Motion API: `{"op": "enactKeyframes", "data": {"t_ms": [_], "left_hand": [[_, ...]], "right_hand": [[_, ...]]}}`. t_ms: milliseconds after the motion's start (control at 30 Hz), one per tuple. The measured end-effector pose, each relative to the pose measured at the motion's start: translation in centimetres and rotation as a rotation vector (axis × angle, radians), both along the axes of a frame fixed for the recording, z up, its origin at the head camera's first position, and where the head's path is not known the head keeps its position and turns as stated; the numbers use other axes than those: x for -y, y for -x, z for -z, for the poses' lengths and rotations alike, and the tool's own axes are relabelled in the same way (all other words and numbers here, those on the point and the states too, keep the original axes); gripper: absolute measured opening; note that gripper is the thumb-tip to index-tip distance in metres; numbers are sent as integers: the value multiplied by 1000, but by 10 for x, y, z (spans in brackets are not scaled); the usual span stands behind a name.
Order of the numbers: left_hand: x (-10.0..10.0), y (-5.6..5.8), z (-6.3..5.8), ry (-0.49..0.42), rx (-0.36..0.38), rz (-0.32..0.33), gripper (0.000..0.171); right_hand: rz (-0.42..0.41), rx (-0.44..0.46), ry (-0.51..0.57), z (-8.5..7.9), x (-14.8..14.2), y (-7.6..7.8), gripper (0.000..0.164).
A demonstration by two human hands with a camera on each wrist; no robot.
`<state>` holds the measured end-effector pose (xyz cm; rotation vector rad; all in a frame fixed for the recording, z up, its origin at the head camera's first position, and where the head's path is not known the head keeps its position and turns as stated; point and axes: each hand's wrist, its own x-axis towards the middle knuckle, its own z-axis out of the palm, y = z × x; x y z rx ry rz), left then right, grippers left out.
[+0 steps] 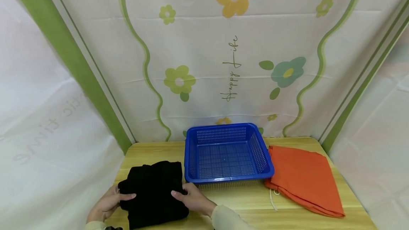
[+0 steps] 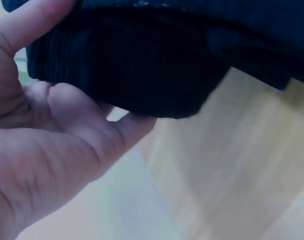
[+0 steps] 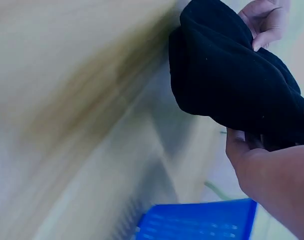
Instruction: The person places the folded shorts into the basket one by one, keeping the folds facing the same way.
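A folded black garment (image 1: 154, 194) is held up between both hands at the left front of the table. My left hand (image 1: 108, 201) grips its left edge, thumb on top and fingers underneath. In the left wrist view, the fingers (image 2: 87, 115) lie under a ribbed part of the black cloth (image 2: 142, 65). My right hand (image 1: 195, 198) pinches the opposite edge, thumb on top. The right wrist view shows the bundle (image 3: 231, 75) off the tabletop, with the right hand (image 3: 271, 165) beneath its near side and the left hand (image 3: 266, 22) at the far side.
A blue perforated plastic basket (image 1: 228, 179) stands at the back middle of the wooden table (image 1: 243, 205), just right of the garment. Right of it lies a folded orange cloth item (image 1: 303, 180) with a white drawstring (image 1: 271, 200). Printed fabric walls (image 1: 198, 45) enclose the back and sides.
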<state>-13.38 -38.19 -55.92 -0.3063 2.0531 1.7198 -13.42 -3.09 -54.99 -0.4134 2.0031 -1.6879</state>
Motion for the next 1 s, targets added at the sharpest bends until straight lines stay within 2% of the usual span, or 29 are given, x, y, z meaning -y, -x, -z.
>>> {"op": "enactKeyframes", "data": {"t_ms": [133, 300, 333, 400, 467, 633, 767, 900, 933, 1000], "left_hand": [[-3, 5, -18, 17, -92, 9, 98], [-11, 12, -40, -66, -264, 57, 57], [-14, 13, -45, -77, -294, 52, 44], [-20, 16, -53, -88, -350, 48, 37], [-28, 19, -62, -55, -398, 36, 30], [-48, 26, -85, 71, -458, 47, 30], [-69, 32, -102, 136, -473, 53, 41], [-92, 42, -111, 122, -531, 87, 54], [-98, 46, -111, 106, -552, 95, 47], [-111, 53, -112, 76, -578, 116, 42]], "right_hand": [[0, -76, 68, -15, -7, 5, 42], [18, -196, 207, -34, -19, 15, 27], [23, -209, 224, -39, -22, 17, 26], [42, -231, 235, -46, -29, 22, 25], [54, -248, 233, -54, -38, 26, 25], [89, -305, 205, -68, -62, 36, 24], [126, -352, 166, -76, -84, 42, 24], [174, -372, 124, -82, -107, 50, 25], [186, -375, 110, -83, -113, 52, 26], [207, -370, 98, -85, -126, 56, 26]]}}
